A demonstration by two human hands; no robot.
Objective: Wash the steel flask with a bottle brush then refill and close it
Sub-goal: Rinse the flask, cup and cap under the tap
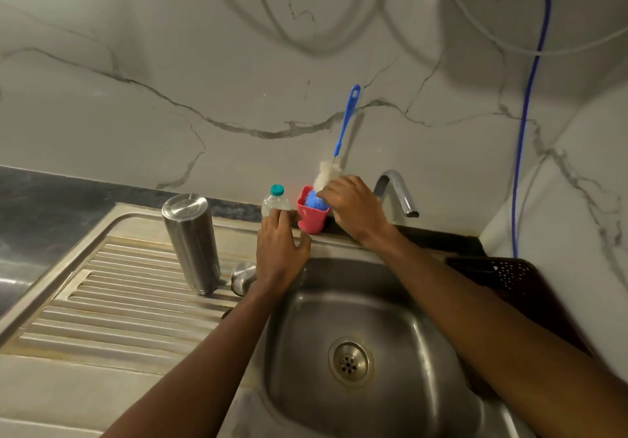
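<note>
Hazard: my right hand (353, 210) curls over bottle brush (346, 121), hold I cannot confirm; left hand (280, 250) slack alongside; pink cup (312, 221) beneath could topple on lifting.

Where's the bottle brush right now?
In the head view, the bottle brush stands in the pink cup behind the sink, between the plastic bottle and the tap.

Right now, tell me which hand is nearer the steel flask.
Left. The left hand is just right of the flask; the right hand is farther right, at the bottle brush.
</note>
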